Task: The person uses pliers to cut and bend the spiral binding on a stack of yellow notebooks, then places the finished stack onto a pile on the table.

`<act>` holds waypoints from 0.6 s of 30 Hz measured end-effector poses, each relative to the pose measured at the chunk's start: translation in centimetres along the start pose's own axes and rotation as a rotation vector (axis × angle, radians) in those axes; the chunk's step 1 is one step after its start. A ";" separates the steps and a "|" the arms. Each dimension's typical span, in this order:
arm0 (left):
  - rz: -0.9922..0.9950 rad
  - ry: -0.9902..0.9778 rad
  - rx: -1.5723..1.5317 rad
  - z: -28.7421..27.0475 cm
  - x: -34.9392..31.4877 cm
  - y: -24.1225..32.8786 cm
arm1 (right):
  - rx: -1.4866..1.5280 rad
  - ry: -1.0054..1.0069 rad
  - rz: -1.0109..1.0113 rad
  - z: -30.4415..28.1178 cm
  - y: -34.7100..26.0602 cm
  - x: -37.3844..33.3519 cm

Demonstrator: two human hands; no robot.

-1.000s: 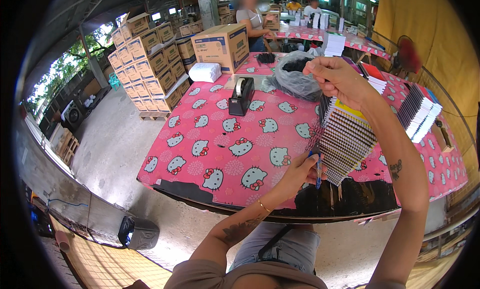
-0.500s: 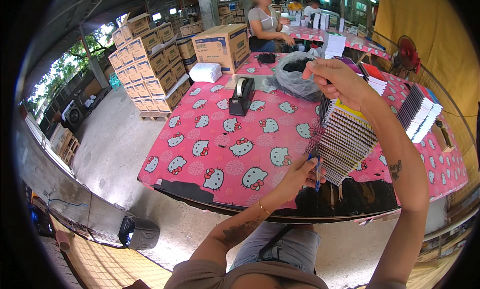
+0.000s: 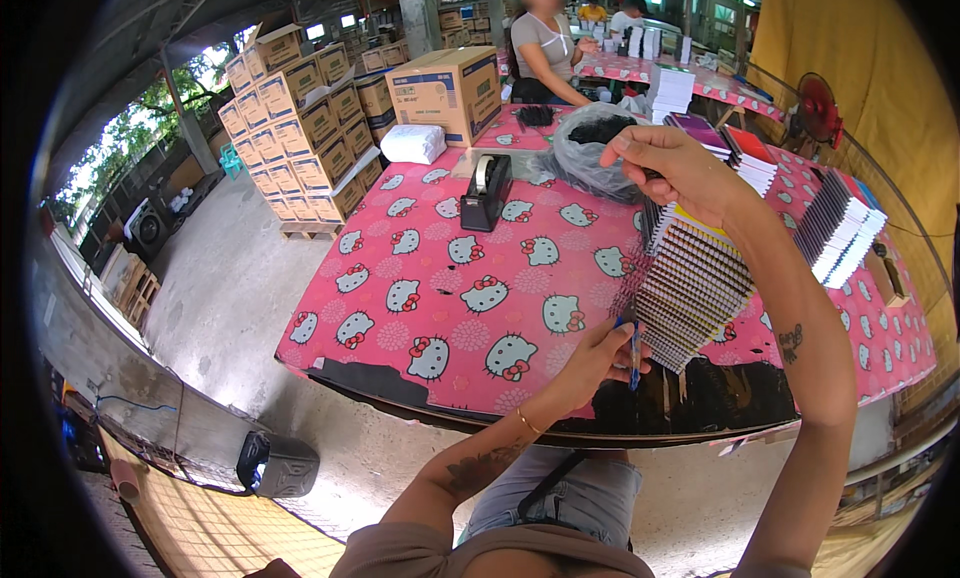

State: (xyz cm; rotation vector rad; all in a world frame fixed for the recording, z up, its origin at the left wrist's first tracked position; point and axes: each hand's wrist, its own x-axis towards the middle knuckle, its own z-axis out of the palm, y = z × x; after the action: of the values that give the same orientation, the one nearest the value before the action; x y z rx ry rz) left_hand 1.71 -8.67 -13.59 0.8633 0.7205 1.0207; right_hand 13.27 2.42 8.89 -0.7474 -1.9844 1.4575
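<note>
An upper-centre co-worker has shifted right; the pink worktop bears coil-edged notebooks, left fingers gripping a blue tool, right fingers' hold unclear.

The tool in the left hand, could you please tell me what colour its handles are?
The handles are blue, best seen in the head view.

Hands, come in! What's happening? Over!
Left hand: holding blue-handled tool beside spiral notebooks. Right hand: raised, curled, contents unclear. Plastic bag just beyond right hand.
</note>
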 end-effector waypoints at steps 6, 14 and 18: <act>-0.008 0.016 0.007 0.0 -0.3 -0.1 | -0.039 -0.016 0.011 0.4 0.0 0.0; -0.013 0.014 0.008 -0.1 -0.1 -0.5 | -0.042 -0.034 0.005 0.5 -0.2 -0.3; -0.032 0.007 -0.005 -0.2 -0.2 -0.5 | -0.043 -0.037 0.017 0.5 -0.2 -0.3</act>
State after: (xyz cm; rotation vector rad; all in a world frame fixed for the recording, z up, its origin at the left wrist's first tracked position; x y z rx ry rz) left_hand 1.66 -8.90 -14.06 0.8420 0.7357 0.9971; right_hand 13.11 1.79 8.94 -0.7629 -2.0478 1.4524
